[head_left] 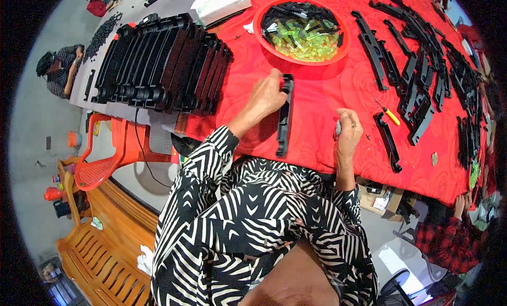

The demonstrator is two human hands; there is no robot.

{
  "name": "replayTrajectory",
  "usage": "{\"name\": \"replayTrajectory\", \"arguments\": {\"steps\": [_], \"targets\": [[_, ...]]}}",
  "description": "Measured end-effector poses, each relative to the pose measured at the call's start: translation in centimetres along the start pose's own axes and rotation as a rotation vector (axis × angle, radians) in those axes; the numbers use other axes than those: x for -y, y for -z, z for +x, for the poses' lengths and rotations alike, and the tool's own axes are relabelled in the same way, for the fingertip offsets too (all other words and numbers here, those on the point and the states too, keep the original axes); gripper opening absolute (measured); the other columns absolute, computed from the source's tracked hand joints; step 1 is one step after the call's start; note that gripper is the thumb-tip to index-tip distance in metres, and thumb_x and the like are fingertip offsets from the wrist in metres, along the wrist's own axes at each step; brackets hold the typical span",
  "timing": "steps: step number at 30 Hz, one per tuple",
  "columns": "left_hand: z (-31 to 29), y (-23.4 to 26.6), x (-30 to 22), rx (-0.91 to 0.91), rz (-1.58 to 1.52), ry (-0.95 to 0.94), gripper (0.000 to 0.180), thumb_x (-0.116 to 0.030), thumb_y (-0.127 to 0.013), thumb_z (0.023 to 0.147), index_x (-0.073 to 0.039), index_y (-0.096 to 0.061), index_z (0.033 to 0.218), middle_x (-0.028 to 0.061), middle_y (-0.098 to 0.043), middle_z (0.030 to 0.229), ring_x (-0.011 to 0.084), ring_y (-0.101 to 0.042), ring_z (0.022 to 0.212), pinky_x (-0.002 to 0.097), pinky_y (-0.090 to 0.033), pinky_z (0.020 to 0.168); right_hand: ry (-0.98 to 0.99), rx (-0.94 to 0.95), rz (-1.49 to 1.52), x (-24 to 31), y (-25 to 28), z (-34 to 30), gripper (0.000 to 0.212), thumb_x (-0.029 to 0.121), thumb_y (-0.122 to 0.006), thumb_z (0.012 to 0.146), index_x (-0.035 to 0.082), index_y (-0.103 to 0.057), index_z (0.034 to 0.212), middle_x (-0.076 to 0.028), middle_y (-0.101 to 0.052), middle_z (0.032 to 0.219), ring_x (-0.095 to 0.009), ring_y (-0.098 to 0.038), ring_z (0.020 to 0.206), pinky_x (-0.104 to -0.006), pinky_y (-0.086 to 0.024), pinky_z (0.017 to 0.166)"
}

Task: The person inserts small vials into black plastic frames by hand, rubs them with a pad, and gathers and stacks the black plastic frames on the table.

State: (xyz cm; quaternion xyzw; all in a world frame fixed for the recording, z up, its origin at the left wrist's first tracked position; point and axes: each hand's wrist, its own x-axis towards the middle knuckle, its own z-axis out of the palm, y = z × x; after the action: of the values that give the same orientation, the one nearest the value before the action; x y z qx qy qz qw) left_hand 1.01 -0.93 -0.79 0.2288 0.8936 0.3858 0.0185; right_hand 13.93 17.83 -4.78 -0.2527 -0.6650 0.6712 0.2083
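Note:
My left hand (268, 96) is closed on the far end of a long black plastic part (284, 124), which stands lengthwise in front of me over the red cloth. To the right, my right hand (348, 130) is raised with its fingers curled together. Something small and pale shows at its fingertips, too small to name. Beyond both hands sits a round red basin (302, 62) holding small yellow-green pieces (306, 39) and black pieces (301, 11). Right of my right hand lie a single black part (388, 142) and a yellow-handled pointed tool (392, 116).
A tall stack of black parts (158, 63) stands on the left. Many loose black parts (422, 79) cover the right side of the red cloth (317, 95). A white box (221, 4) is at the back. A red chair (121, 142), a wooden bench (105, 248) and other people surround the table.

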Motion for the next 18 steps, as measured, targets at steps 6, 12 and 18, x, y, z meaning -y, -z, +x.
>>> {"name": "replayTrajectory", "arguments": {"steps": [6, 12, 18], "targets": [[-2.0, -0.1, 2.4, -0.05, -0.178, 0.389, 0.047, -0.006, -0.058, 0.067, 0.007, -0.041, 0.108, 0.029, -0.056, 0.074, 0.0454, -0.057, 0.076, 0.0512, -0.043, 0.065, 0.0, 0.091, 0.143, 1.5, -0.6, -0.5, 0.039, 0.033, -0.034, 0.094, 0.004, -0.06, 0.09, 0.005, -0.04, 0.059, -0.004, -0.034, 0.049, -0.0214, -0.025, 0.043], [-3.4, 2.4, 1.9, -0.072, 0.086, 0.047, 0.04, -0.002, -0.057, 0.072, 0.001, -0.047, 0.111, 0.0222, -0.057, 0.091, 0.0381, -0.056, 0.087, 0.0442, -0.045, 0.07, 0.104, 0.043, 0.078, 1.4, -0.7, -0.3, 0.041, 0.036, -0.029, 0.097, 0.004, -0.054, 0.102, 0.003, -0.042, 0.061, -0.004, -0.034, 0.047, -0.0181, -0.026, 0.041], [-2.6, 2.0, 1.7, 0.12, 0.323, -0.556, 0.043, -0.001, -0.061, 0.065, -0.015, -0.058, 0.106, 0.0094, -0.048, 0.123, 0.0305, -0.041, 0.118, 0.0445, -0.036, 0.094, 0.077, 0.042, 0.142, 1.0, -0.8, -0.5, 0.029, 0.029, -0.039, 0.096, 0.003, -0.049, 0.102, 0.0, -0.046, 0.068, -0.005, -0.039, 0.052, -0.0204, -0.034, 0.046]]}}
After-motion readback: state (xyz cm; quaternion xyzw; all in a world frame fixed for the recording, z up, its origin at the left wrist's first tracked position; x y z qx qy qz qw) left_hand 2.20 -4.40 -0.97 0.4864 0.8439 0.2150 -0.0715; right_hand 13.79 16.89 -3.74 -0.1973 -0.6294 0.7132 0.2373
